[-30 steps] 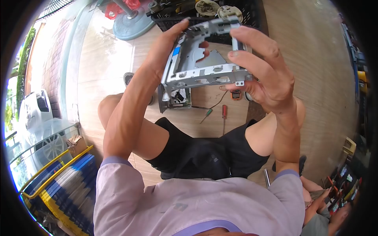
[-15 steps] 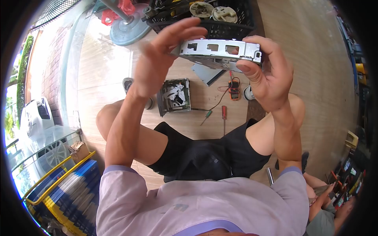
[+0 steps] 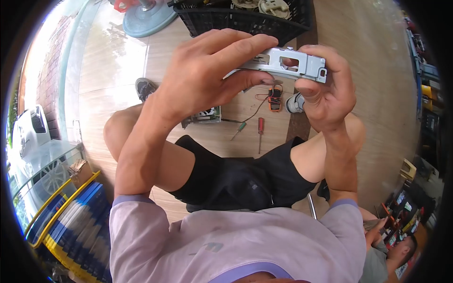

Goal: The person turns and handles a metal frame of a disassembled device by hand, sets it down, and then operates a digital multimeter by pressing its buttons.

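A silver metal frame with rectangular cut-outs (image 3: 302,64) is held up in front of me, its narrow side facing the camera. My left hand (image 3: 207,70) has closed over its left end, fingers along the top and thumb below. At the right end, my right hand (image 3: 332,89) grips it between fingers and thumb. Below my left forearm sits an opened electronic unit (image 3: 207,115), mostly hidden by that arm. A green-handled screwdriver (image 3: 239,130) and a red-handled screwdriver (image 3: 261,127) lie on the floor, near an orange multimeter (image 3: 274,100) with leads.
A black plastic crate (image 3: 245,28) with parts in it stands beyond my hands. Left of it is a round blue-grey base (image 3: 148,21). A yellow rack of blue-and-white packages (image 3: 80,217) is at lower left. Another person (image 3: 387,250) sits at lower right beside assorted tools.
My left hand has moved right and closed on the frame's left end, where its fingers were raised before. The frame has shifted slightly right and tilted. The view has shifted too.
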Available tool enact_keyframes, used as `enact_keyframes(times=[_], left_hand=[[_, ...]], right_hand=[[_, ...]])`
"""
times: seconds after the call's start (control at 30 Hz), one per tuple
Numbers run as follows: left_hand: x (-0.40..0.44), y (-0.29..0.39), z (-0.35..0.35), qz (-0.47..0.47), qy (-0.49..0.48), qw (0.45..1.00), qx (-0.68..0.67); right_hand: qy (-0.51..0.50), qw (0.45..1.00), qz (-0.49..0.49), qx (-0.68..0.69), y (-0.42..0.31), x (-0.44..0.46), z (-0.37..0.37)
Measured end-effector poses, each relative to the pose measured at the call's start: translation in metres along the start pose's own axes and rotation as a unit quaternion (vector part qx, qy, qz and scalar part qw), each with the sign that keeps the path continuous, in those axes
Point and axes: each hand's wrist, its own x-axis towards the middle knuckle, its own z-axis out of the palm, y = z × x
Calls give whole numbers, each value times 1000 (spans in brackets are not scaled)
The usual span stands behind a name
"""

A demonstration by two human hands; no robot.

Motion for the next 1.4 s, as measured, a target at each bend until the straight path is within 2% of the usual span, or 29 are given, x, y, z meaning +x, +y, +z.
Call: enact_keyframes(times=[0.1,0.2,0.4,0.57,0.7,1.0,1.1,1.2,1.4], left_hand=[[-3,-8,7,44,50,998,12],[-3,-7,5,49,65,996,25],[-2,-10,4,84,69,991,76],[-3,-8,3,75,53,992,80],[-3,-8,3,72,43,993,83],[-6,-10,0,36,6,999,29],[-3,-4,-2,13,4,1000,10],[-4,-4,-4,-1,-1,1000,3],[-4,-9,-2,16,28,999,-4]], right_hand=[[7,1000,6,11,0,-2,3],[-8,998,-62,-23,10,4,1],[-32,998,-52,-14,12,4,-3],[-25,999,-24,-2,7,1,-1],[-40,998,-44,-32,8,3,-4],[-42,999,8,-23,1,2,-4],[-36,999,18,-23,0,2,-2],[-90,994,42,-33,-7,1,-7],[-89,995,48,-14,-10,2,-5]])
